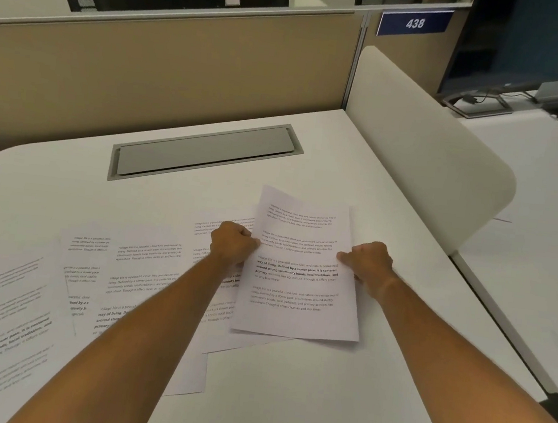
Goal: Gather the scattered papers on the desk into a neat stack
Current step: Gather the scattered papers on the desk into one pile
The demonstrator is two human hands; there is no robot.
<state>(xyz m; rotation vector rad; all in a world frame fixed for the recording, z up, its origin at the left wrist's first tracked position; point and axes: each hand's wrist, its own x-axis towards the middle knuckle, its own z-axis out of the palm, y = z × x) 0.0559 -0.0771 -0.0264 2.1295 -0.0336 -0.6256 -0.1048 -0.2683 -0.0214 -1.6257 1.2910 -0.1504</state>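
I see two bare hands holding one printed sheet [301,268] in the middle of the frame, a bit to the right. The left hand [234,243] pinches its left edge. The right hand [370,264] pinches its right edge. The sheet is tilted up from the white desk [285,401]. It may be more than one page; I cannot tell. More papers [132,282] lie flat and spread out in the lower left, overlapping each other. A grey cable cover [204,152] sits above them in the desk.
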